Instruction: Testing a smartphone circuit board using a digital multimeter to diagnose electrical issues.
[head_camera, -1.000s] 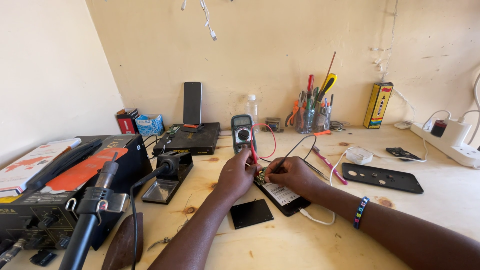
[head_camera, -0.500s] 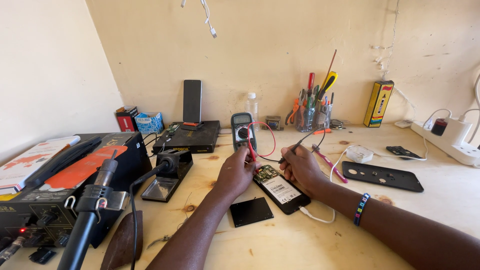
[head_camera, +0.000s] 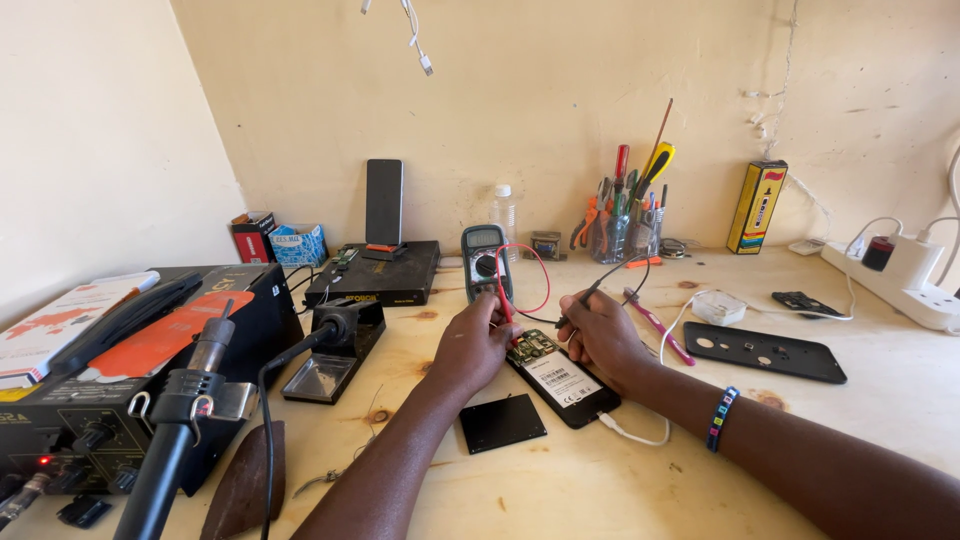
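An opened black phone (head_camera: 562, 385) lies on the wooden bench, its green circuit board (head_camera: 534, 346) exposed at the top end. My left hand (head_camera: 474, 345) pinches a red test probe (head_camera: 505, 303) with its tip down at the board. My right hand (head_camera: 603, 337) holds a black test probe (head_camera: 588, 298), also pointing at the board. Both leads run back to a grey multimeter (head_camera: 485, 262) standing just behind my hands. A white cable (head_camera: 634, 434) is plugged into the phone's near end.
A small black panel (head_camera: 502, 422) lies near the phone. A black phone back cover (head_camera: 777, 351), pink tweezers (head_camera: 656, 325) and a white power strip (head_camera: 900, 273) sit right. A soldering station with hot-air handle (head_camera: 170, 440) stands left; a tool cup (head_camera: 625, 215) is at the wall.
My right hand has swung the black probe back from the right toward the board. The left hand and red probe have stayed at the board's top end.
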